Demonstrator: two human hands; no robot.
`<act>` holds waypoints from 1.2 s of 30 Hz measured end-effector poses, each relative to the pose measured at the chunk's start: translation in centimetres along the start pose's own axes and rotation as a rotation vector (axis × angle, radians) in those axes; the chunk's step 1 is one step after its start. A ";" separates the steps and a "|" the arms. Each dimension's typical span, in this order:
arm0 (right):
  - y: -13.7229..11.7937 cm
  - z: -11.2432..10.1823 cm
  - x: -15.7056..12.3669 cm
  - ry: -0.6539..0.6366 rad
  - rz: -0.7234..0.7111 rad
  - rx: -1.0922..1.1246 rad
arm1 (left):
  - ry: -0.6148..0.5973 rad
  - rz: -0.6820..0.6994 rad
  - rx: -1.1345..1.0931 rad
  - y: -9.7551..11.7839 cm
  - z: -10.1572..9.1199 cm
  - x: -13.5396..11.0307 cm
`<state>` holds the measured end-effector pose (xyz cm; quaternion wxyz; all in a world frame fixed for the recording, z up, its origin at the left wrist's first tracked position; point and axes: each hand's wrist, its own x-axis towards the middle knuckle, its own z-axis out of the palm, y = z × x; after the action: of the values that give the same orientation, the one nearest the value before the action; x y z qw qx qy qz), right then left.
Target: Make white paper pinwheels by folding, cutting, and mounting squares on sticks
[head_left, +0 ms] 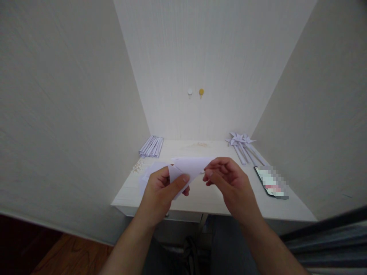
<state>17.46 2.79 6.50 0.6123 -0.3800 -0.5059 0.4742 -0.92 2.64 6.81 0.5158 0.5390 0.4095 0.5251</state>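
A folded sheet of white paper [189,165] is held above the desk, its flaps coming to slanted points. My left hand [163,187] grips its lower left part, thumb on top and fingers beneath. By the paper's right edge is my right hand [229,183], fingers curled and the thumb and fingertips close together. Whether those fingertips pinch the paper or some small thing is hard to make out. Under and behind my left hand lie loose white sheets [143,181] on the desk.
White rolled paper sticks [151,146] lie at the back left, with small pale pieces [137,166] nearby. Several paper pinwheels [239,139] on sticks rest at the back right. A phone [266,181] lies on the right of the white desk [212,198]. Walls enclose three sides.
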 end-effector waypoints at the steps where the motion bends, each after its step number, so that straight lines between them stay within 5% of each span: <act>1: 0.0 -0.2 0.2 0.032 -0.013 0.014 | -0.035 -0.013 0.012 0.0 -0.1 0.0; 10: 0.0 -0.8 0.5 -0.151 -0.033 -0.162 | -0.138 -0.057 0.225 -1.1 -0.8 -0.1; 18: 0.7 -0.5 0.2 -0.172 0.004 -0.125 | -0.131 -0.043 0.264 -1.6 -0.5 0.0; 36: 2.0 -1.0 1.0 -0.064 0.181 -0.027 | -0.054 -0.185 -0.174 -3.0 -1.3 -0.1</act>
<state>18.08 4.29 4.70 0.5454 -0.4170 -0.4948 0.5327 -1.91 3.07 3.70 0.6176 0.4662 0.3965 0.4940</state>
